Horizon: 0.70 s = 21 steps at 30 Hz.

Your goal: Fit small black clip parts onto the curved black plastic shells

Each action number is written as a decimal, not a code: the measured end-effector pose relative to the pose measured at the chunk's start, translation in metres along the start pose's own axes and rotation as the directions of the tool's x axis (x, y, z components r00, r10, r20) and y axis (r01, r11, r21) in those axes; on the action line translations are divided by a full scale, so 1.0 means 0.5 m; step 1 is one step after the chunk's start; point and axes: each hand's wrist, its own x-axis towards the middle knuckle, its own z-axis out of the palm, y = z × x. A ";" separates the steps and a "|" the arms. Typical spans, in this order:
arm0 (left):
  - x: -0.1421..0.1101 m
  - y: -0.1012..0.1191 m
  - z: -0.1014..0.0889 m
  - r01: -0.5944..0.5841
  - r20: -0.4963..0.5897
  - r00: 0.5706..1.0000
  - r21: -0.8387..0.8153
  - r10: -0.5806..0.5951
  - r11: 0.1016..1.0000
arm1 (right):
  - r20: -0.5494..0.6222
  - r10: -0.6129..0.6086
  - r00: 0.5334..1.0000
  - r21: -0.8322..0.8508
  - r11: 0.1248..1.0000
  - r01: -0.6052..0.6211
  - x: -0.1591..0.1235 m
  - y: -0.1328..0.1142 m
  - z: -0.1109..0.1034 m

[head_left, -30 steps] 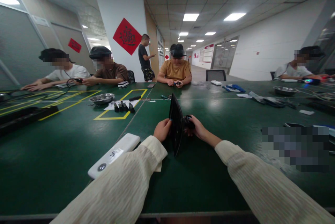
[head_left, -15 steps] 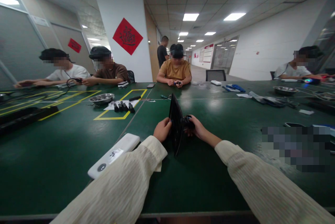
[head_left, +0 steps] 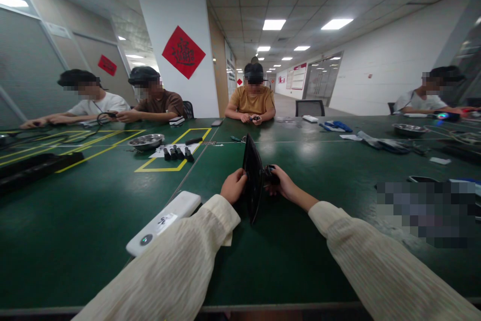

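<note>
A thin black panel (head_left: 253, 183) with a slightly curved edge stands upright in front of me, seen nearly edge-on. My left hand (head_left: 233, 186) is closed at its left face, thumb on top, with the fingertips partly hidden. From the panel's right side juts a dark, chunky part (head_left: 269, 175), which could be a mount; its details are too dark to read. Around that part my right hand (head_left: 283, 183) is wrapped, fingers curled beneath. Just left of my left forearm lies a long white device (head_left: 163, 223) with a round dark button and a label.
On the green table (head_left: 300, 261), several black cylindrical pieces (head_left: 178, 153) rest on paper beside a metal bowl (head_left: 146, 141). A long black tray (head_left: 37, 166) is at far left. Bags (head_left: 383, 141) and another bowl (head_left: 409, 130) lie right. A co-worker (head_left: 252, 98) sits opposite.
My hands and the panel have hardly moved. In the background, the standing person has shifted right, now mostly hidden behind the seated co-worker.
</note>
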 end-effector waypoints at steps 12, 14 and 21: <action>0.000 0.000 -0.001 0.020 -0.002 1.000 0.037 -0.020 0.999 | 0.013 0.001 1.000 -0.010 1.000 -0.001 0.005 0.009 -0.005; 0.001 -0.001 -0.001 0.020 0.011 1.000 0.032 -0.020 0.999 | 0.014 0.002 1.000 -0.012 1.000 -0.002 0.006 0.009 -0.005; -0.001 0.002 -0.002 0.008 0.004 1.000 0.048 -0.008 0.999 | 0.013 0.003 1.000 -0.017 1.000 -0.003 0.004 0.006 -0.003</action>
